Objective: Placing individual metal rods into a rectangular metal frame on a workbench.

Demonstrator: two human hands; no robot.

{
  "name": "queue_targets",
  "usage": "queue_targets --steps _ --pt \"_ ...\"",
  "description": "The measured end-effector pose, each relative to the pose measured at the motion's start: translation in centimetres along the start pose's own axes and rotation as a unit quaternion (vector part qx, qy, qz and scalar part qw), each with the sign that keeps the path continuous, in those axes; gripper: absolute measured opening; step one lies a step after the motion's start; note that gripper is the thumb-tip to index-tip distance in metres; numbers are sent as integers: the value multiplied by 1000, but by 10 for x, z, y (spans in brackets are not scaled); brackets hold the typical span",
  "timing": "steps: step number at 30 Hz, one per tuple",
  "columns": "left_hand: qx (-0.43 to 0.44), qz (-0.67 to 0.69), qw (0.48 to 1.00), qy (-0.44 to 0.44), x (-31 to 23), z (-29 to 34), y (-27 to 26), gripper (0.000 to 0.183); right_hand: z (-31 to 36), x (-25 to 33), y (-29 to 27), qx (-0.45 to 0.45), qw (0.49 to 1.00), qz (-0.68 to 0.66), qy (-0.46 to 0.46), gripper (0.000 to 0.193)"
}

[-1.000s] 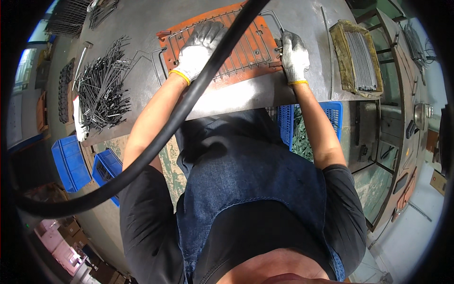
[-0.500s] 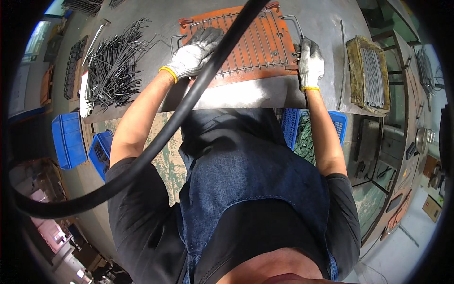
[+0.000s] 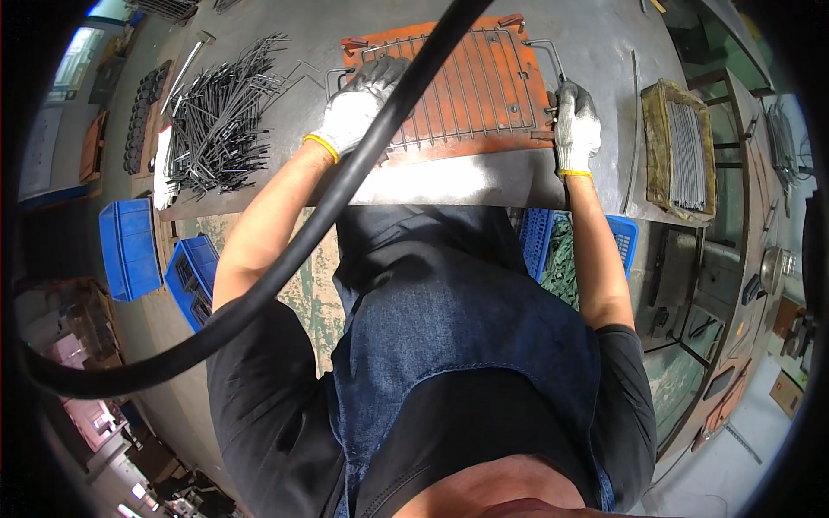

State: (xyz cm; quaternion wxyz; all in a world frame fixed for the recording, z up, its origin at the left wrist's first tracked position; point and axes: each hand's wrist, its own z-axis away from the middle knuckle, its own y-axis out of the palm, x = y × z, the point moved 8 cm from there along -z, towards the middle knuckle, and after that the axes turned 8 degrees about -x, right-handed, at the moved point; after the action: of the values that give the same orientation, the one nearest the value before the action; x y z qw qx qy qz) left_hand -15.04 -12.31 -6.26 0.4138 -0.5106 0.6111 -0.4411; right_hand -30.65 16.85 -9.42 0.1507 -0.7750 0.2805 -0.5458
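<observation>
A grid of thin metal wires (image 3: 466, 86) lies on an orange-red plate (image 3: 423, 154) on the metal worktable. My left hand (image 3: 361, 102), in a white glove with grey-coated fingers, rests flat over the grid's left side, fingers stretched out. A black cable crosses in front and hides part of the grid beside that hand. At the plate's right edge, my right hand (image 3: 577, 128), gloved alike, has its fingers closed round the lower end of a bent wire handle (image 3: 547, 52). Another bent wire handle (image 3: 332, 79) sticks out beside my left hand.
A heap of bent black rods (image 3: 220, 121) and a hammer (image 3: 188, 71) lie to the left. On the right stands a yellowish box of straight rods (image 3: 686, 155), with a long thin rod (image 3: 633, 129) beside it. Blue bins (image 3: 129, 250) and a blue crate (image 3: 623, 237) sit below the table edge.
The whole view has shifted slightly, so the table appears lower and further right. Both hands keep nearly the same places on the grid and handle.
</observation>
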Motion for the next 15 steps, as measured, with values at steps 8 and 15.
queue_targets --steps 8,15 --pt "-48 120 989 -68 5 10 -13 44 5 11 17 144 983 -10 118 31" --pt "-248 104 939 -216 38 49 -83 31 26 10 -6 46 998 47 -10 33"
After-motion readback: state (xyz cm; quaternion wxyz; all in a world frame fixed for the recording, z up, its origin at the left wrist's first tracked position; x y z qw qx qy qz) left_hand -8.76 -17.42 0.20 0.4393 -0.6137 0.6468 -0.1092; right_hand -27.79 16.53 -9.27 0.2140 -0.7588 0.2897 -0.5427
